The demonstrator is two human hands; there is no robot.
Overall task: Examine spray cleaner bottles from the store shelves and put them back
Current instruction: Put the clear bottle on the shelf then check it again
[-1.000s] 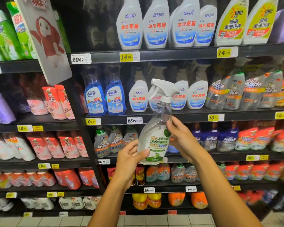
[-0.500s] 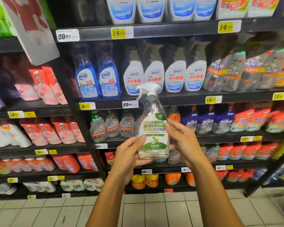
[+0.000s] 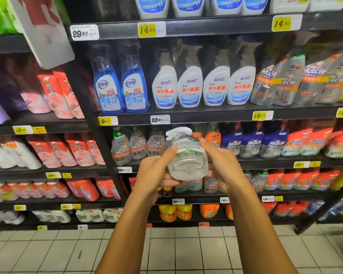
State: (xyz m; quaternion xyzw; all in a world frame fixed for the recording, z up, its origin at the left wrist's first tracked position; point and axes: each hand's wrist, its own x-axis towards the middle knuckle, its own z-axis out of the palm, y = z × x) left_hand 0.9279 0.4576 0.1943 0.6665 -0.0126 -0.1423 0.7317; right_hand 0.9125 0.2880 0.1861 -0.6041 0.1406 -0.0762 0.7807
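Head view: left hand (image 3: pixel 153 173) and right hand (image 3: pixel 224 167) grip tilted spray bottle (image 3: pixel 187 165).

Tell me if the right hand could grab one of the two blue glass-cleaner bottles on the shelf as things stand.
Probably not right away. The right hand is gripping the clear spray bottle, shared with the left hand. The blue bottles stand unblocked at the shelf front, up and left, so it must let go first.
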